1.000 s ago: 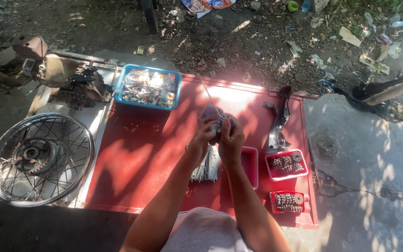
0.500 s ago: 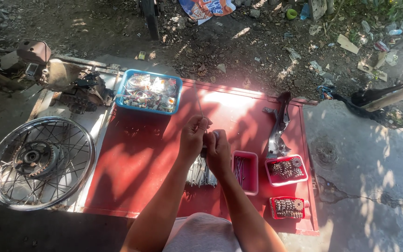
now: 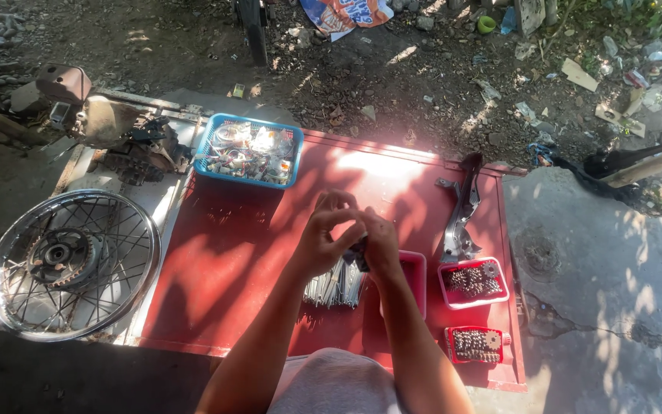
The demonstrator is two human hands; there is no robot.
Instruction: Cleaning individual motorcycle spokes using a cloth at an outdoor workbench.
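Observation:
My left hand (image 3: 325, 234) and my right hand (image 3: 378, 241) meet over the middle of a red metal panel (image 3: 254, 230) lying on the ground. Between their fingers they pinch a small dark part (image 3: 359, 251); its shape is too small to tell. Just below the hands lies a bundle of thin metal spokes (image 3: 335, 285). A red tray (image 3: 414, 280) sits right of the spokes, partly behind my right forearm.
A spoked wheel rim (image 3: 70, 264) lies at the left. A blue basket (image 3: 249, 151) of mixed parts stands at the panel's far edge. Two red trays of small sprockets (image 3: 473, 280) (image 3: 477, 344) and a grey bracket (image 3: 460, 211) sit at the right. An engine block (image 3: 128, 142) rests far left.
My hands have come down and toward me, from above the panel's middle to just over the spoke bundle. The long thin spoke held up earlier no longer shows.

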